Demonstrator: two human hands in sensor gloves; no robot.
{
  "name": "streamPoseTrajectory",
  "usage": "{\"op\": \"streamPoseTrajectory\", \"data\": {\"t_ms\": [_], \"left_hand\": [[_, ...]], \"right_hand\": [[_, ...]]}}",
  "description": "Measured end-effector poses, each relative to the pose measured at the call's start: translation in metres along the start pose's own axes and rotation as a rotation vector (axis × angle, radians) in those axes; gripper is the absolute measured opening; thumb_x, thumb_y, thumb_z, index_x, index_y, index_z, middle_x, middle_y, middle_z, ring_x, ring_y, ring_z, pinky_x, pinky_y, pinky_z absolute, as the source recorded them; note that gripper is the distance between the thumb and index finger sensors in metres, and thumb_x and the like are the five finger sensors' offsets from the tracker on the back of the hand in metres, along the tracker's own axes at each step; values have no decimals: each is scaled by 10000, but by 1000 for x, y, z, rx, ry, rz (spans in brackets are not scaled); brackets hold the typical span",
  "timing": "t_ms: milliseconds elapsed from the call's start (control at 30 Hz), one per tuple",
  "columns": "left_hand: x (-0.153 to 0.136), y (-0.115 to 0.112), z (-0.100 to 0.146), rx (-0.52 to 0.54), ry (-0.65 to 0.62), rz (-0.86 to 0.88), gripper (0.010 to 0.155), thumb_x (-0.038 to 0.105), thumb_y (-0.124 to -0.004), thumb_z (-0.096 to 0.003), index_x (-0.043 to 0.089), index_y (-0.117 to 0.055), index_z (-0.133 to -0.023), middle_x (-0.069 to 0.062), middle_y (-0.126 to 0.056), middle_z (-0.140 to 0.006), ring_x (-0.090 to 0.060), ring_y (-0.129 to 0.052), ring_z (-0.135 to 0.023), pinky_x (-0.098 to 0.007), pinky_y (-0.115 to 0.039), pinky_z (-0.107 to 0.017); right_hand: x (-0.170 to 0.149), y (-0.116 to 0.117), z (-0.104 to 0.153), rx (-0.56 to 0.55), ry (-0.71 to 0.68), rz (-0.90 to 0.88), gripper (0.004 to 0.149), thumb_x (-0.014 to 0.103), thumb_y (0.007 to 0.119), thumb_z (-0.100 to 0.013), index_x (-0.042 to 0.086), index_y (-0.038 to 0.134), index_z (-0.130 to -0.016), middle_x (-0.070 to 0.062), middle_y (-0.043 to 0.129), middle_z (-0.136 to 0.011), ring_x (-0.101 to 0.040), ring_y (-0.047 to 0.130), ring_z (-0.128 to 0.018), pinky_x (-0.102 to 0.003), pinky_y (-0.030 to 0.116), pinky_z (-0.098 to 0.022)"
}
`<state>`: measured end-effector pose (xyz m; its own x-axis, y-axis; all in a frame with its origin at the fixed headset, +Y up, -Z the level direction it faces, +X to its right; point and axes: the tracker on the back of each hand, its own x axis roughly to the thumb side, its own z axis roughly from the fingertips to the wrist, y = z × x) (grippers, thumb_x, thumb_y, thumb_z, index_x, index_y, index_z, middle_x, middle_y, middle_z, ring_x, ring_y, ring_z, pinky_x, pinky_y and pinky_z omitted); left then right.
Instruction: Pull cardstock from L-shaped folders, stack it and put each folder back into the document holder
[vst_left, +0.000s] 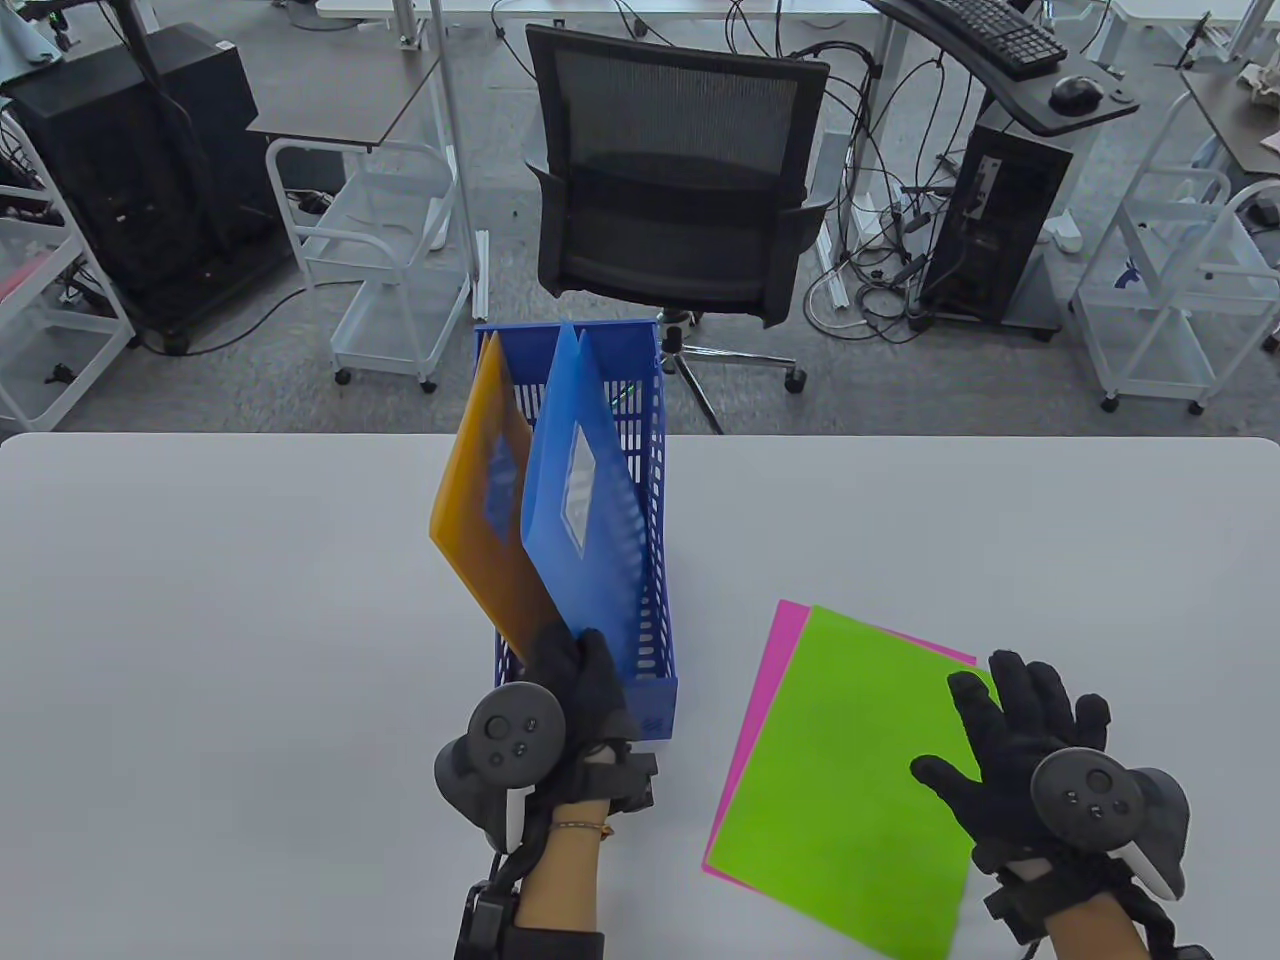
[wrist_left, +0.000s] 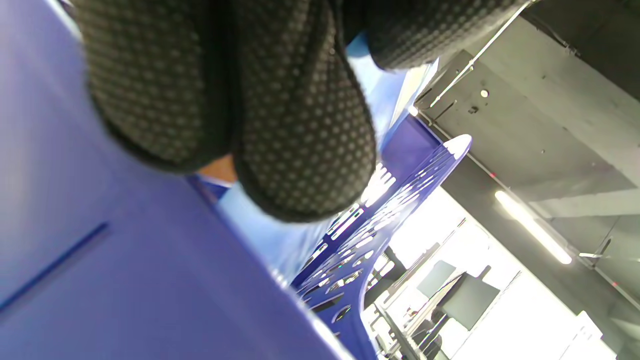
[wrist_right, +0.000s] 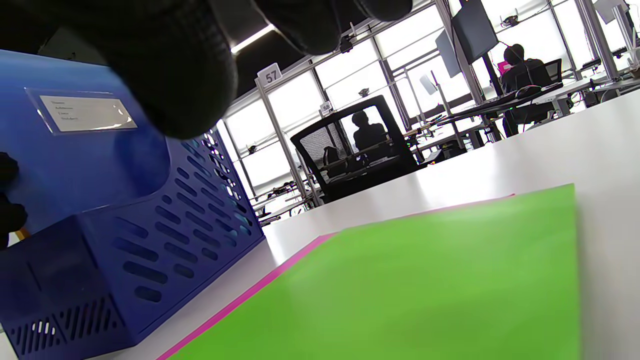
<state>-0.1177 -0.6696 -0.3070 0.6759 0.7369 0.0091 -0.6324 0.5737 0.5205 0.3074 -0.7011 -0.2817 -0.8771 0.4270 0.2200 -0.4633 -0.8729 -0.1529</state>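
My left hand (vst_left: 570, 690) grips, I think, the blue folder's (vst_left: 580, 530) near bottom corner; its fingers curl round it. That folder's long axis leans away from me inside the blue holder (vst_left: 655, 690), beside the orange folder (vst_left: 490, 520). My right hand (vst_left: 1030, 740), fingers straight, rests on the green card (vst_left: 850, 780) atop the pink card (vst_left: 785, 625) on the table (vst_left: 200, 650).

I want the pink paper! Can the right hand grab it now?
Probably yes. The right hand rests open on the green sheet, which covers most of the pink sheet; only its far and left edges show, uncovered.
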Motion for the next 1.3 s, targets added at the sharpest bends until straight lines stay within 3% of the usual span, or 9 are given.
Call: {"op": "streamPoseTrajectory", "data": {"t_ms": [467, 800, 1100, 1300], "left_hand": [[-3, -4, 0, -22, 19, -78, 386, 380, -882, -512, 82, -857, -756, -205, -1019, -703, -150, -1207, -325, -410, -1016, -280], [8, 10, 3, 5, -25, -73, 382, 381, -874, -516, 86, -854, -757, -200, -1016, -708, -163, -1206, -347, -419, -1010, -296], [37, 66, 2, 114, -186, -116, 375, 416, -868, -521, 107, -860, -733, -175, -1029, -686, -157, -1200, -347, -418, -1005, -297], [49, 108, 7, 204, -291, -37, 385, 429, -841, -540, 137, -837, -790, -160, -1001, -748, -181, -1183, -410, -437, -987, -343]], "right_hand": [[1, 1, 0, 8, -2, 5, 808, 543, 891, -422, 176, 531, -1046, -266, 350, -1156, -527, 276, -1014, -766, 104, -632], [1, 1, 0, 1, -6, 3, 808, 545, 890, -421, 174, 534, -1045, -268, 355, -1155, -529, 277, -1012, -767, 108, -630], [1, 1, 1, 0, -3, 13, 812, 546, 890, -421, 176, 528, -1046, -265, 346, -1157, -535, 243, -1009, -766, 106, -630], [1, 1, 2, 2, 4, 15, 813, 544, 892, -420, 177, 528, -1046, -262, 339, -1159, -535, 225, -1010, -765, 102, -631]]}}
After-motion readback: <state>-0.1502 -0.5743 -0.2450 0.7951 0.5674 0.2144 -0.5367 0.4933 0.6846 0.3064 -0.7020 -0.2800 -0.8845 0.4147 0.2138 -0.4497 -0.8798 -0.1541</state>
